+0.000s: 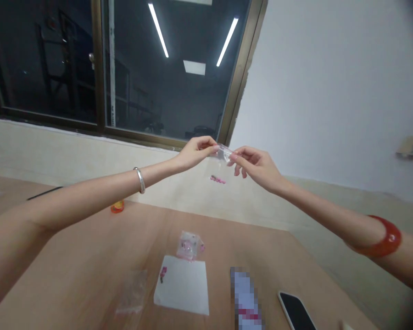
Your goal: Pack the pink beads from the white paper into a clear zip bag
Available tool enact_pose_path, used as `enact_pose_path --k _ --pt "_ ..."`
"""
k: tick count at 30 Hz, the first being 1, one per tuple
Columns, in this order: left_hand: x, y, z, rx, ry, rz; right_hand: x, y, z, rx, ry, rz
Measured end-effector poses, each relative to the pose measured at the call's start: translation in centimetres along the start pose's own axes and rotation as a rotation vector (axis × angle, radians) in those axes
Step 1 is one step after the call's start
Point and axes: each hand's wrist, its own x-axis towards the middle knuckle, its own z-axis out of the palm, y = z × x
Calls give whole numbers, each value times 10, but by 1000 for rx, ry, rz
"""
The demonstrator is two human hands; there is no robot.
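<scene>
Raised in front of the wall, a small clear plastic bag [223,153] is stretched between my two hands. My left hand [198,153] pinches its upper left side between thumb and fingers. On the opposite side, the thumb and forefinger of my right hand [256,166] grip the bag, while the other fingers curl loosely below. Small pink pieces [218,179] sit in a row low in the bag. Under my hands, a white sheet of paper [184,288] lies on the table with a few pink and dark bits [163,273] near its left edge.
Behind the paper lies a clear bag [187,245] with pink items. Another clear bag [132,291] rests to the left. A blurred-out long item [246,298] and a phone [297,311] lie right. An orange object [117,207] stands by the wall, below the window [172,73].
</scene>
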Motion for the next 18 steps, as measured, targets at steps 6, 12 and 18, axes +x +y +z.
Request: enact_pose_path --k 6,12,18 --pt "46 42 -16 67 130 174 51 -38 -23 16 3 -153" --pt "67 93 -30 161 174 316 86 -82 -49 9 -59 -288" --pt "83 134 -47 264 16 216 90 -113 -61 -55 -54 -319"
